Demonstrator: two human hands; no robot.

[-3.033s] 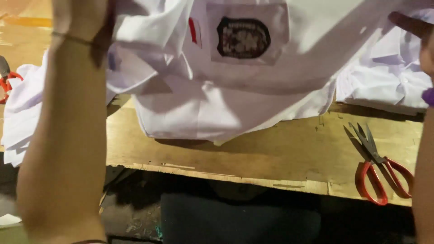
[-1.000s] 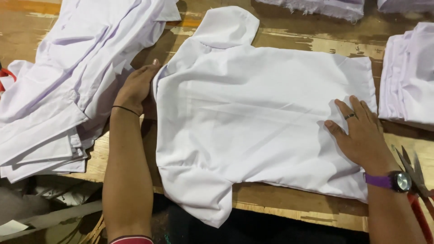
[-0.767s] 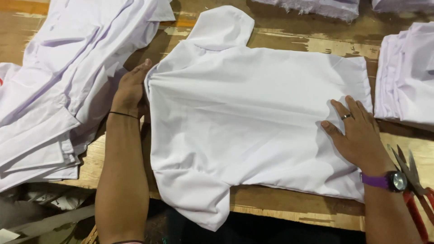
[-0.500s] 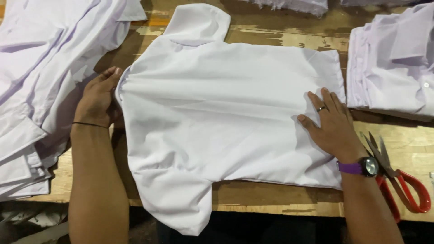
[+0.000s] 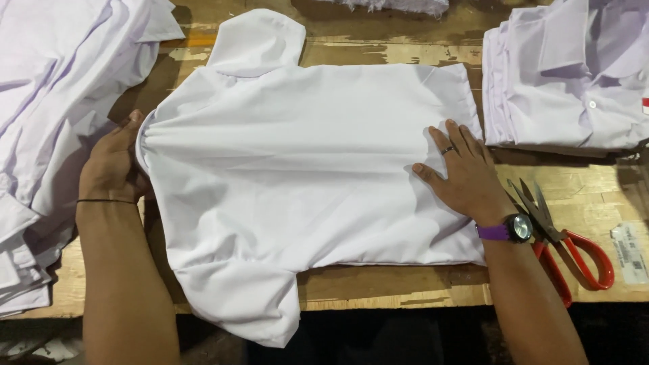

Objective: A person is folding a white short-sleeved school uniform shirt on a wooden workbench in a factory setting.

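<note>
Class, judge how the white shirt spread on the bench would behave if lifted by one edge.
The white shirt likely flops: it gathers into folds at the left hand. Its sleeve droops over the bench edge, so probably light and limp.

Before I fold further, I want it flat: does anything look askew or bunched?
Yes. The white short-sleeved shirt is gathered into creases at its collar end under the left hand, and its near sleeve hangs off the wooden table edge.
</note>
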